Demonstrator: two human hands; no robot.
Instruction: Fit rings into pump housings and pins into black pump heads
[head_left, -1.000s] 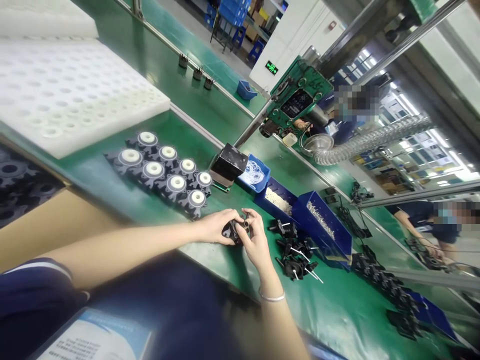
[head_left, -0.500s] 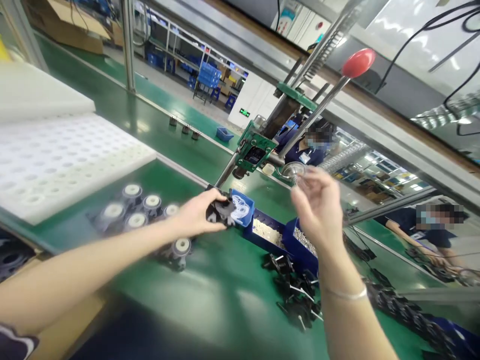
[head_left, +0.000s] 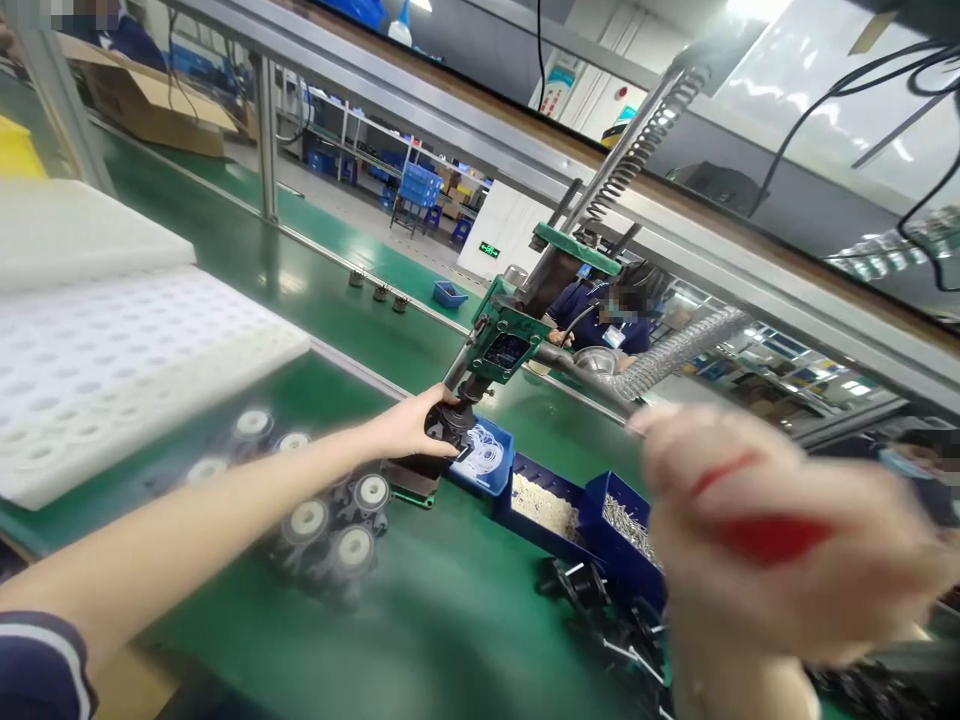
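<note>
My left hand point(head_left: 416, 425) grips a black plastic part point(head_left: 448, 428) under the ram of a green hand press point(head_left: 506, 345). The ram's dark tip meets the top of that part, and my thumb and fingers go round its near side. On the right, my right hand point(head_left: 795, 530) is wrapped round the red knob point(head_left: 776, 538) of the press lever, which is pulled down close to the camera; motion blurs this hand. Just right of the held part, a blue bin point(head_left: 487, 460) contains white rings.
Several black parts with white round centres point(head_left: 307, 518) stand left of the press. Dark blue bins of cream pieces point(head_left: 544, 505) and metal pins point(head_left: 626, 525) sit to the right, with black parts point(head_left: 600, 610) below. A white holed foam sheet point(head_left: 150, 360) lies left. A co-worker point(head_left: 600, 315) sits opposite.
My right hand has gone from open in the air to closed round the red knob and swung the lever down. The ram has dropped onto the black part in my left hand.
</note>
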